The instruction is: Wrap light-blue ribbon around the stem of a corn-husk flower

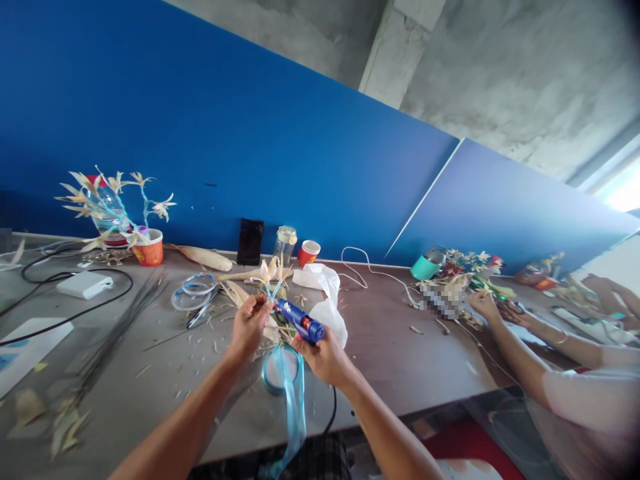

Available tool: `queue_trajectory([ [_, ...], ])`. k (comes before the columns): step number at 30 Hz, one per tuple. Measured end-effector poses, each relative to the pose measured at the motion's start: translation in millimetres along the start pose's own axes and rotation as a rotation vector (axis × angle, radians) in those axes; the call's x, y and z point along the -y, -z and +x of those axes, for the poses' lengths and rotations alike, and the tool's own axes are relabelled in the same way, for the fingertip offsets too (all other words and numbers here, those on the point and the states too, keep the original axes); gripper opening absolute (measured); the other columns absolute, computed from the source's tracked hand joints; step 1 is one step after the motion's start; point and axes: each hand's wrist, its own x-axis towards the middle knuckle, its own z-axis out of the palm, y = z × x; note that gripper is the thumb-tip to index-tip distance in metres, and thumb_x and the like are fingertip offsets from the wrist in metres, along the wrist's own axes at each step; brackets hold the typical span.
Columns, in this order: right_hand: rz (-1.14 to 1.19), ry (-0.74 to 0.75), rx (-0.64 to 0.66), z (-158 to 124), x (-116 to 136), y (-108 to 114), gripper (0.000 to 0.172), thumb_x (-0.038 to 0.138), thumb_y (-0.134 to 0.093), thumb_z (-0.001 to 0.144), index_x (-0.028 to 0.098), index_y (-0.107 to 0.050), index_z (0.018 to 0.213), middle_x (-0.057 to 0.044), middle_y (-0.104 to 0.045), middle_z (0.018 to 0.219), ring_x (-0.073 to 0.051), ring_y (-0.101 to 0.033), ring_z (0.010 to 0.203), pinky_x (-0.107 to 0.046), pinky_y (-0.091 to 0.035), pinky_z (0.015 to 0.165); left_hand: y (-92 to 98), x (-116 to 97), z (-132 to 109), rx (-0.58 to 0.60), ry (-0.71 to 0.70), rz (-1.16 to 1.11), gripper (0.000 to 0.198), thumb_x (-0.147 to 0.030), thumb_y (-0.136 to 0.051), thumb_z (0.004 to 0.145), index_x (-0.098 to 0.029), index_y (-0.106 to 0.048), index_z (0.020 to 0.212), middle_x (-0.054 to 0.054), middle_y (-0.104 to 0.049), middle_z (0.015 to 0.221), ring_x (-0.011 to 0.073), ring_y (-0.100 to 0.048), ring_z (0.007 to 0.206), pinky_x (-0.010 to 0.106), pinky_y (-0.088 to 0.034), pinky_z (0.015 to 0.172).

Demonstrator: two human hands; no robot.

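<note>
My left hand (pixel 250 325) pinches the pale blue stem of a husk flower (pixel 270 272), whose cream petals point up. In my right hand (pixel 327 353) is a blue glue gun (pixel 300 321), its nozzle end close to the stem by my left fingertips. Whether the nozzle touches the stem, I cannot tell. A black cord drops from below my right hand. Under both hands a roll of light blue ribbon (pixel 295 393) trails down over the table's front edge. Dried husk pieces (pixel 235 293) lie behind my left hand.
Husk flowers (pixel 120 193) stand in a red paper cup (pixel 149 250) at the back left. Thin wires (pixel 117 320), a white adapter (pixel 85 285) and tape rolls (pixel 197 287) lie leftward. A white plastic bag (pixel 333 307) sits behind my right hand. Rightward, a co-worker's hands (pixel 485 303) handle flowers.
</note>
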Motion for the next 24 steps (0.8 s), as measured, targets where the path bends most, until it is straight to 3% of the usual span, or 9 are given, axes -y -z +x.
queue_trajectory([
  [9,0.098,-0.024,0.003,2,6,1,0.03,0.046,-0.054,0.079,0.018,-0.05,0.069,0.0,-0.045,0.058,-0.011,-0.036,0.05,-0.025,-0.03,0.045,-0.5,-5,-2,0.0,0.002,0.023,0.017,-0.033,-0.065,0.069,-0.018,-0.061,0.075,0.0,-0.058,0.062,0.0116,-0.045,0.053,0.024,-0.03,0.05],
  [14,0.163,-0.002,0.006,2,7,0,0.031,0.047,-0.056,0.078,0.016,-0.053,0.075,-0.002,-0.05,0.065,-0.011,-0.043,0.055,-0.023,-0.036,0.049,0.3,-3,-1,-0.007,0.004,0.008,0.016,-0.032,-0.066,0.068,-0.018,-0.061,0.073,-0.001,-0.055,0.059,0.0119,-0.045,0.052,0.024,-0.031,0.05],
  [18,0.13,-0.007,0.024,3,10,0,0.03,0.045,-0.054,0.08,0.016,-0.051,0.071,0.001,-0.045,0.06,-0.009,-0.037,0.051,-0.022,-0.031,0.046,0.0,0,0,0.002,-0.01,0.004,0.016,-0.032,-0.064,0.07,-0.018,-0.061,0.075,-0.001,-0.055,0.06,0.0119,-0.046,0.054,0.023,-0.031,0.05],
  [24,0.052,0.005,0.035,0,11,4,0.03,0.045,-0.053,0.08,0.018,-0.049,0.067,-0.001,-0.044,0.059,-0.012,-0.039,0.055,-0.025,-0.032,0.047,0.1,-1,1,-0.021,0.0,-0.018,0.017,-0.032,-0.066,0.068,-0.018,-0.061,0.075,-0.001,-0.056,0.06,0.0118,-0.046,0.053,0.024,-0.032,0.05],
])
